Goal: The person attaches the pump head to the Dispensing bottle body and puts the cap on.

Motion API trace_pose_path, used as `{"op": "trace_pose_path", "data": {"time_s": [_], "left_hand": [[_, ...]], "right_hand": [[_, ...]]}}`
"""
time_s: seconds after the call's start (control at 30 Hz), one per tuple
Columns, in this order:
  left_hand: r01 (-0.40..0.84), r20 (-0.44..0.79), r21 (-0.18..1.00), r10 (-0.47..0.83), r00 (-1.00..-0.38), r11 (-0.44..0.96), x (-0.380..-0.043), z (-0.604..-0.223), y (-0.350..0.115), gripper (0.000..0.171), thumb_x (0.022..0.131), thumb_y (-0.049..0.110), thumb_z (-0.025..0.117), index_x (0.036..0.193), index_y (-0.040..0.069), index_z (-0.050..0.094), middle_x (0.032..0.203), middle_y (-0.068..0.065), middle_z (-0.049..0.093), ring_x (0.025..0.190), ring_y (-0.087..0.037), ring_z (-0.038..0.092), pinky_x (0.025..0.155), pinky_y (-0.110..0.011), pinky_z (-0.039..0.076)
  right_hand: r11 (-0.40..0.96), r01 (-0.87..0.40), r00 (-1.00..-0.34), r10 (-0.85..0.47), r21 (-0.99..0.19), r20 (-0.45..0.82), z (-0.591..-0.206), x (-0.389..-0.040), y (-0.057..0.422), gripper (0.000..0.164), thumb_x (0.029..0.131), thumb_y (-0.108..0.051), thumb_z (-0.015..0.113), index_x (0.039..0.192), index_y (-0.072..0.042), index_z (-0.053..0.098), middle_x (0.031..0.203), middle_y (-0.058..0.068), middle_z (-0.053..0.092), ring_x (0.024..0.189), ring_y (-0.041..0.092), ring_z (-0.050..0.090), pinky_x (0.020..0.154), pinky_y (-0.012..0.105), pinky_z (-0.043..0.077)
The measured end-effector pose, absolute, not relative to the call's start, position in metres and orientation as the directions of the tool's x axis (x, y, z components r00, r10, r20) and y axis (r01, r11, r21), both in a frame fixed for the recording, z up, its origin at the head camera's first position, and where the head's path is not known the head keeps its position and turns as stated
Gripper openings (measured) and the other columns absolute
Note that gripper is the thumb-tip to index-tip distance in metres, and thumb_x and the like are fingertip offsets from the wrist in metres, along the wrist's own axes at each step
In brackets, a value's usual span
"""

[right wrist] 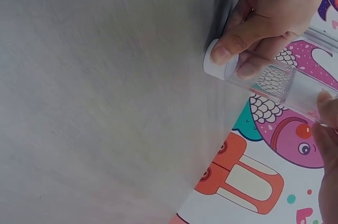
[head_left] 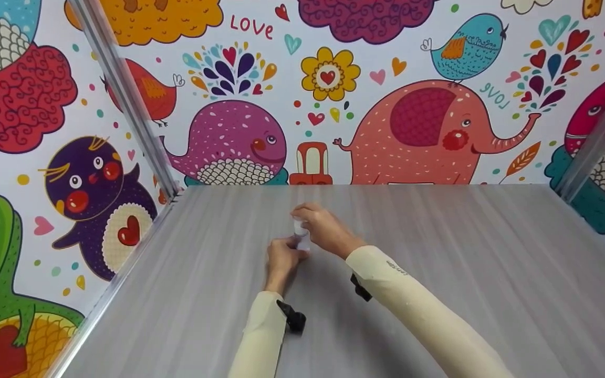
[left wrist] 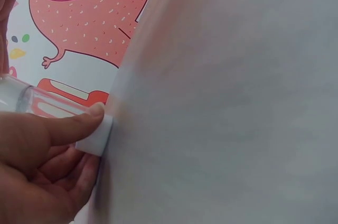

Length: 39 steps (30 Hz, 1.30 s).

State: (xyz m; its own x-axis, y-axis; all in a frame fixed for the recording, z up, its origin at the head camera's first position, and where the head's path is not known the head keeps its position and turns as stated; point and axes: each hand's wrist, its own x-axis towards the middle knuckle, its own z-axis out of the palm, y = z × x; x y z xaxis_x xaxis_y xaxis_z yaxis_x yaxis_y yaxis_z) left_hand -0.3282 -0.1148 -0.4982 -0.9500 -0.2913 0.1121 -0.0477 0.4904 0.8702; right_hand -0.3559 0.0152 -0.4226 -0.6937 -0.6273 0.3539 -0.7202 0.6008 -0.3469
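Note:
A slim see-through bottle (right wrist: 272,84) stands upright with its white base (left wrist: 95,135) right at the tabletop. Low down, my left hand (head_left: 282,260) grips it, thumb and fingers round the white base. My right hand (head_left: 329,228) pinches the frosted upper part (head_left: 300,228) from above, thumb and fingers on either side. Between the two hands the clear wall shows, and the wall picture is visible through it. Much of the top is hidden behind the right fingers in the head view.
Both hands work over a grey wood-grain table (head_left: 202,315). Behind it rises a wall (head_left: 329,157) printed with cartoon animals. Metal posts (head_left: 129,100) stand at the back corners, and a metal rail (head_left: 108,299) runs along the left edge.

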Motion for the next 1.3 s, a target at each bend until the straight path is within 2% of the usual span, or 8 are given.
{"op": "trace_pose_path", "data": {"time_s": [0.27, 0.57, 0.73, 0.87, 1.03, 1.2, 1.3], "left_hand": [[-0.022, 0.148, 0.86, -0.291, -0.945, 0.51, -0.3296, -0.5001, -0.1142, 0.038, 0.066, 0.0, 0.081, 0.104, 0.0, 0.078, 0.098, -0.017, 0.077, 0.088, -0.026, 0.073, 0.081, -0.043, 0.057], [-0.029, 0.128, 0.876, -0.29, -0.948, 0.482, -0.331, -0.4993, -0.1134, 0.033, 0.069, -0.002, 0.079, 0.102, -0.002, 0.077, 0.101, -0.019, 0.077, 0.084, -0.023, 0.07, 0.079, -0.043, 0.058], [-0.033, 0.122, 0.879, -0.291, -0.949, 0.476, -0.3307, -0.5001, -0.1132, 0.035, 0.069, -0.002, 0.079, 0.104, -0.001, 0.077, 0.102, -0.018, 0.077, 0.084, -0.021, 0.07, 0.08, -0.042, 0.058], [-0.034, 0.12, 0.88, -0.29, -0.949, 0.474, -0.3302, -0.5001, -0.1136, 0.035, 0.07, -0.002, 0.078, 0.104, -0.001, 0.077, 0.102, -0.017, 0.077, 0.078, -0.017, 0.066, 0.077, -0.04, 0.058], [-0.023, 0.138, 0.87, -0.288, -0.948, 0.492, -0.3303, -0.5008, -0.1149, 0.033, 0.068, -0.001, 0.079, 0.101, 0.002, 0.079, 0.091, -0.014, 0.077, 0.069, -0.013, 0.055, 0.067, -0.032, 0.052], [0.009, 0.172, 0.867, -0.283, -0.944, 0.498, -0.3304, -0.5014, -0.1151, 0.032, 0.064, -0.002, 0.079, 0.095, 0.001, 0.08, 0.081, -0.011, 0.076, 0.066, -0.012, 0.053, 0.061, -0.027, 0.046], [0.016, 0.176, 0.869, -0.278, -0.944, 0.494, -0.3299, -0.5007, -0.1143, 0.03, 0.063, -0.003, 0.078, 0.093, 0.001, 0.08, 0.073, -0.006, 0.069, 0.064, -0.013, 0.048, 0.057, -0.026, 0.041]], "right_hand": [[0.589, -0.747, -0.665, -0.647, -0.309, 0.374, -0.4212, -0.3543, 0.0151, 0.045, 0.086, 0.012, 0.066, 0.129, -0.003, 0.063, 0.127, 0.015, 0.065, 0.116, 0.025, 0.068, 0.095, 0.032, 0.054], [0.596, -0.719, -0.695, -0.62, -0.358, 0.365, -0.4232, -0.3533, 0.0139, 0.049, 0.085, 0.013, 0.068, 0.13, -0.005, 0.064, 0.127, 0.013, 0.065, 0.11, 0.025, 0.071, 0.091, 0.032, 0.055], [0.589, -0.719, -0.695, -0.613, -0.368, 0.377, -0.4247, -0.3534, 0.0133, 0.049, 0.084, 0.014, 0.068, 0.13, -0.005, 0.064, 0.126, 0.014, 0.065, 0.108, 0.026, 0.072, 0.089, 0.032, 0.056], [0.585, -0.719, -0.695, -0.613, -0.375, 0.377, -0.4239, -0.3535, 0.0129, 0.049, 0.084, 0.015, 0.067, 0.129, -0.004, 0.063, 0.125, 0.014, 0.066, 0.11, 0.026, 0.071, 0.091, 0.032, 0.055], [0.596, -0.705, -0.709, -0.606, -0.385, 0.361, -0.423, -0.3542, 0.0131, 0.045, 0.087, 0.01, 0.067, 0.129, -0.005, 0.062, 0.125, 0.013, 0.066, 0.116, 0.025, 0.068, 0.095, 0.033, 0.054], [0.589, -0.689, -0.724, -0.58, -0.423, 0.373, -0.427, -0.3553, 0.0155, 0.039, 0.09, 0.004, 0.066, 0.128, -0.006, 0.062, 0.127, 0.012, 0.067, 0.119, 0.025, 0.066, 0.1, 0.035, 0.052], [0.58, -0.672, -0.739, -0.558, -0.461, 0.376, -0.4302, -0.3553, 0.0174, 0.039, 0.091, 0.003, 0.065, 0.129, -0.006, 0.062, 0.129, 0.012, 0.066, 0.12, 0.025, 0.065, 0.1, 0.036, 0.051]]}}
